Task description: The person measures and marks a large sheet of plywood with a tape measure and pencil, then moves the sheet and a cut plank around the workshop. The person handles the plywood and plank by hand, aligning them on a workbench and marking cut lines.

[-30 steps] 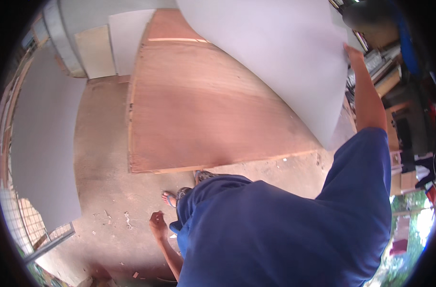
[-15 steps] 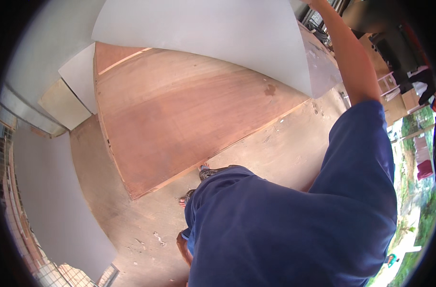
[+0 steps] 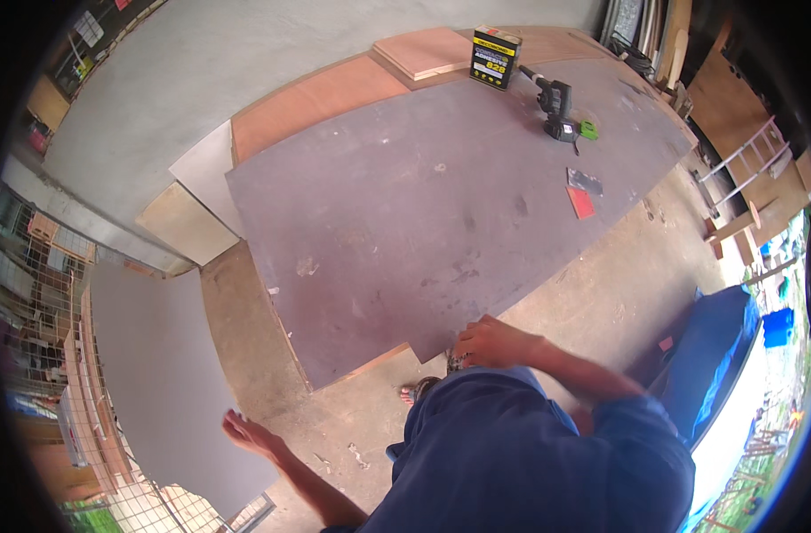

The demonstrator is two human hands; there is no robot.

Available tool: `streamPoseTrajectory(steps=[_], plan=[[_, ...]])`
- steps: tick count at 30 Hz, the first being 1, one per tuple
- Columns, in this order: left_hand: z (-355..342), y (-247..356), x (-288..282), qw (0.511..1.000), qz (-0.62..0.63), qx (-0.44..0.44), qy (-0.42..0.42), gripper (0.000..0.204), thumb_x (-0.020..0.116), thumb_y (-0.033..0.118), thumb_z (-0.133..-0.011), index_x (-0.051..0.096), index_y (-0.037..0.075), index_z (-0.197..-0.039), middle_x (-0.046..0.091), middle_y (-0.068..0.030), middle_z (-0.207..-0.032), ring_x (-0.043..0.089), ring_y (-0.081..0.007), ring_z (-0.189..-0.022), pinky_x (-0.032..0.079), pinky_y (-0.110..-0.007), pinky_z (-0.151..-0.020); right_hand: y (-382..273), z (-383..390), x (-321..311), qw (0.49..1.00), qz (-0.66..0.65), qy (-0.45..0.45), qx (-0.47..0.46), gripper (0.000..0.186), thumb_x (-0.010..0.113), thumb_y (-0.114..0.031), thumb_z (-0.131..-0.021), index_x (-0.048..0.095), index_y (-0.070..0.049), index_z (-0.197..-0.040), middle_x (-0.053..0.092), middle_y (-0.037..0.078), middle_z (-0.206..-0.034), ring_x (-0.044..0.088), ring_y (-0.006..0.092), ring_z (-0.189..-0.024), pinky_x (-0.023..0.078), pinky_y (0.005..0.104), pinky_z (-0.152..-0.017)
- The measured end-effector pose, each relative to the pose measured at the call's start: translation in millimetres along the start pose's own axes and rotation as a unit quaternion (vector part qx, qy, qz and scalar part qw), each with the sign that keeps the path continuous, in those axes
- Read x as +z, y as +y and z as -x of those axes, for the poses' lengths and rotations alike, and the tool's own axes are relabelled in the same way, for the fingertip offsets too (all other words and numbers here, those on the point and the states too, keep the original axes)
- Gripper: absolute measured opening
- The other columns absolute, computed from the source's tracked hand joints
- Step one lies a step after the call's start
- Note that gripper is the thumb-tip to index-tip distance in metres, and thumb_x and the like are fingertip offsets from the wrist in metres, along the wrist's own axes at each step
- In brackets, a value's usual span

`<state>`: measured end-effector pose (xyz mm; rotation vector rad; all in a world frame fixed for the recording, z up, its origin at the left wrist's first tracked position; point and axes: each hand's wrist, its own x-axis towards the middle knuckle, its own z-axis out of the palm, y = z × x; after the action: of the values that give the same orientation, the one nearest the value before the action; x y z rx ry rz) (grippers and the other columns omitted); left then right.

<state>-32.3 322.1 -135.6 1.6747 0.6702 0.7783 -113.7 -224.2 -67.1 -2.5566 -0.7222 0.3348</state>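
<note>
A large purple-grey sheet point(image 3: 370, 240) lies flat over a plywood board point(image 3: 379, 362), whose near edge and left side peek out beneath it. Close to the sheet's near corner is my right hand point(image 3: 494, 342), palm down with fingers bent. Its fingertips are partly hidden, so whether it touches the edge is unclear. My left hand point(image 3: 248, 435) is stretched out at the lower left, fingers extended and holding nothing. In this view it overlaps the edge of a pale grey panel point(image 3: 161, 373); contact cannot be made out.
On the sheet's far side stand a black-and-yellow can point(image 3: 494, 60) and a black cordless power tool point(image 3: 558, 111), with a red flat piece point(image 3: 580, 202) and a dark flat piece point(image 3: 585, 182) nearer. A blue tarp-like cover point(image 3: 712, 355) is at right; a wire mesh point(image 3: 45, 320) lines the left.
The sheet was raised and curved, its white underside showing above bare plywood; now it lies flat, grey side up. My right hand has come down from the upper right. My left hand has come into view.
</note>
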Motion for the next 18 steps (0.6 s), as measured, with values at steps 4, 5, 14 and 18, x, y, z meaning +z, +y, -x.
streamPoseTrajectory(steps=[4,5,14,18], plan=[[-20.0,-6.3,60.6,0.964,-0.153,0.199,-0.087,0.01,0.064,0.003,-0.104,0.069,0.001,-0.112,0.071,-0.011,-0.109,0.066,-0.0222,-0.103,0.054,-0.038,-0.092,11.3,15.7,17.4,0.946,-0.217,0.188,0.149,0.026,0.082,-0.028,-0.09,0.072,-0.005,-0.088,0.074,0.013,-0.088,0.072,0.0328,-0.083,0.055,0.0442,-0.073],[-14.6,-11.5,89.4,0.969,-0.098,0.211,-0.085,0.009,0.064,0.006,-0.104,0.069,0.001,-0.11,0.071,-0.0095,-0.105,0.067,-0.0214,-0.101,0.055,-0.038,-0.086,11.6,17.8,17.5,0.945,-0.205,0.191,0.17,0.027,0.083,-0.028,-0.09,0.071,-0.004,-0.085,0.072,0.014,-0.083,0.071,0.0335,-0.077,0.054,0.0445,-0.069],[8.7,-50.1,255.9,0.91,-0.288,0.255,-0.154,0.045,0.072,0.028,-0.1,0.057,-0.002,-0.129,0.066,-0.0273,-0.117,0.062,-0.0483,-0.112,0.05,-0.055,-0.097,50.2,-7.4,-8.5,0.962,-0.124,0.183,0.161,0.052,0.078,-0.037,-0.096,0.054,-0.002,-0.066,0.059,0.016,-0.062,0.06,0.042,-0.06,0.047,0.0503,-0.056],[28.2,-60.8,293.7,0.897,-0.343,0.265,-0.091,0.057,0.073,0.034,-0.098,0.054,-0.001,-0.138,0.06,-0.0254,-0.133,0.058,-0.0465,-0.124,0.049,-0.055,-0.102,122.3,-43.5,-22.2,0.959,-0.138,0.181,0.17,0.048,0.074,-0.034,-0.099,0.053,-0.001,-0.072,0.061,0.018,-0.069,0.06,0.0438,-0.068,0.047,0.0504,-0.06]])
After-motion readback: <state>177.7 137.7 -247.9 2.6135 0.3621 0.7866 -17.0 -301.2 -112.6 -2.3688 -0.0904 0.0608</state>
